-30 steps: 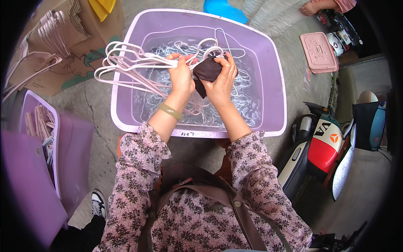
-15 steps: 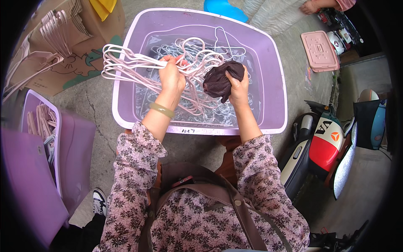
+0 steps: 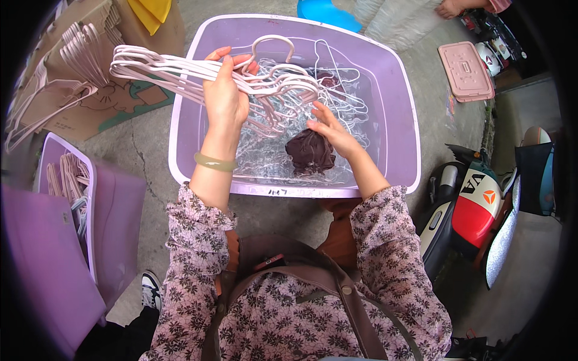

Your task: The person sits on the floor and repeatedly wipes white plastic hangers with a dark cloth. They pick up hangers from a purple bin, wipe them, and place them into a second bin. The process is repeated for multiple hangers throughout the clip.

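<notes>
My left hand (image 3: 227, 93) grips a bundle of pale pink clothes hangers (image 3: 174, 71) above the left side of a large purple tub (image 3: 391, 114). The hangers' hooks point right and down. My right hand (image 3: 337, 133) has its fingers apart, its fingertips near the hooks; I cannot tell whether they touch. Just below it is a crumpled dark brown cloth (image 3: 310, 152), apart from the fingers. In the tub's water lie many more hangers (image 3: 265, 162), white and pale, tangled together. Under some hangers at the back shows another dark brownish patch (image 3: 328, 83).
On the left stand a cardboard box (image 3: 141, 90) with hangers hooked on it and a purple bin (image 3: 114, 216) holding more hangers. To the right are a scooter (image 3: 466, 204) and a pink lid (image 3: 466, 72). Another person's hand (image 3: 448, 8) is at the top right.
My right hand has let go of the brown cloth, which is lower now, and its fingers have opened towards the hooks. My left hand has moved the hanger bundle left and up.
</notes>
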`<state>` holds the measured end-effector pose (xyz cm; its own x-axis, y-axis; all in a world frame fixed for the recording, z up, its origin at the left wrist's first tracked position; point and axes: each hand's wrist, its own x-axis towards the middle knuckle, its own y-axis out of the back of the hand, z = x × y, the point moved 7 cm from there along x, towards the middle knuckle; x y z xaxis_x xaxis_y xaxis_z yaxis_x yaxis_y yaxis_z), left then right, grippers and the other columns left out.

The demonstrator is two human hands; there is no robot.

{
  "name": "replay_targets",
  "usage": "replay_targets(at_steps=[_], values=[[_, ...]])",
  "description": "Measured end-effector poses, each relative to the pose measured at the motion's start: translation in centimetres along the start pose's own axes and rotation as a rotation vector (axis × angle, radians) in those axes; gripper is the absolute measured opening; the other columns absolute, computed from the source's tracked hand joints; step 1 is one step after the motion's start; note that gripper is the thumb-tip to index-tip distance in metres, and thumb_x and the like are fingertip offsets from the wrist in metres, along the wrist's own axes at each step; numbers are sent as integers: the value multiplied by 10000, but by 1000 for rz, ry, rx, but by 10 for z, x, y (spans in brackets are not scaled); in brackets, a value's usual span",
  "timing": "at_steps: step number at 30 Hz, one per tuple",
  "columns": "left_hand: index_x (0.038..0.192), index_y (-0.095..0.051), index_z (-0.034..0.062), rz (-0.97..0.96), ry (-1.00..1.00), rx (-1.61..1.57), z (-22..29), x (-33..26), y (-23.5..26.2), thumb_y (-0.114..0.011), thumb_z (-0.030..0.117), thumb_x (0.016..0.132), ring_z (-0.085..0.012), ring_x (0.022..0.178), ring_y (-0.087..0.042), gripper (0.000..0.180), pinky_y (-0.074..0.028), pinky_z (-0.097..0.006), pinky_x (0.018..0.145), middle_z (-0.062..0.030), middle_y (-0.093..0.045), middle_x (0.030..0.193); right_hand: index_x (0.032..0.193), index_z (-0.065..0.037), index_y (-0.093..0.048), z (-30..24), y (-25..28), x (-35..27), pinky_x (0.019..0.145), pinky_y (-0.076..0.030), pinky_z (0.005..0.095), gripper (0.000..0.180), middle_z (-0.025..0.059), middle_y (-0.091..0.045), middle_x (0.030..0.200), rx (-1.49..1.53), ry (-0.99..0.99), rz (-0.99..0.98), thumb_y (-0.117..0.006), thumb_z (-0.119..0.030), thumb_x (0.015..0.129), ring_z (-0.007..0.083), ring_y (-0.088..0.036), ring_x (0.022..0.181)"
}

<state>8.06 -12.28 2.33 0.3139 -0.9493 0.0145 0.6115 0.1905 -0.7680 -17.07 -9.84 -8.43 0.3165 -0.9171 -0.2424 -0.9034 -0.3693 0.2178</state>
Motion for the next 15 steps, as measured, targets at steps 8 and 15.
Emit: replay_targets(at_steps=[8,15], values=[[993,-488,27,-96,45,123,-55,-31,-17,-513,47,903,-178,800,-592,95,-494,-287,683,-102,-587,905,1103,45,-494,-135,-41,5,910,-480,412,410,227,-588,1055,1294,330,379,-367,-325,978,321,-570,1060],[1046,-499,58,-26,424,-154,-84,-48,-20,-465,178,951,-164,850,-584,157,-487,-329,749,-73,-581,960,979,28,-495,-153,-39,-2,819,-512,365,268,188,-607,975,1012,480,285,-422,-230,972,249,-616,880]])
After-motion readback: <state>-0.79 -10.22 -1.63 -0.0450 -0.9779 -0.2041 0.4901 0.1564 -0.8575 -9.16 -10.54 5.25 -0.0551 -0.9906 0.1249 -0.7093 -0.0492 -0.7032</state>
